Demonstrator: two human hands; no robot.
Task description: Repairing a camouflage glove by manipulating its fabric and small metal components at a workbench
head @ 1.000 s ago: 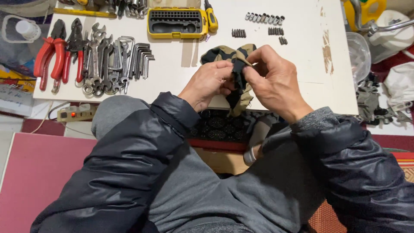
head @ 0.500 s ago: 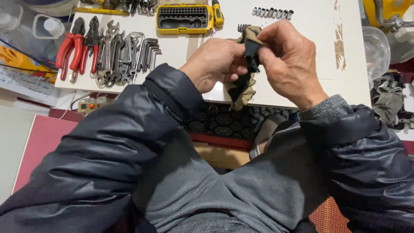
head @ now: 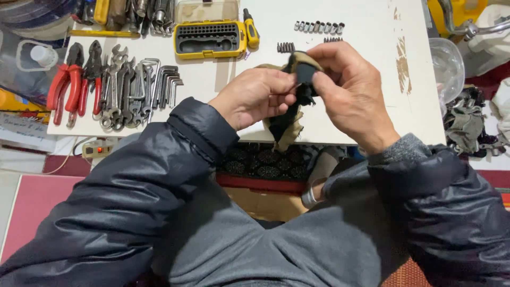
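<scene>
My left hand [head: 255, 95] and my right hand [head: 348, 90] are both closed on a black and tan cloth [head: 289, 119], held just above the near edge of a white table [head: 372, 32]. My right thumb and fingers pinch the cloth's black upper part. Its tan lower end hangs down past the table edge. Whatever may be wrapped inside the cloth is hidden.
A yellow bit case [head: 211, 38] with a small yellow screwdriver [head: 251, 31] lies at the back. Rows of bits and sockets [head: 317, 26] sit right of it. Red pliers [head: 66, 82], wrenches [head: 125, 93] and hex keys [head: 167, 79] lie at left. A power strip [head: 96, 150] lies on the floor.
Both hands have kept working the cloth, bunching it tighter between the fingers. The view has shifted a little, so the hands and table sit slightly differently in frame.
</scene>
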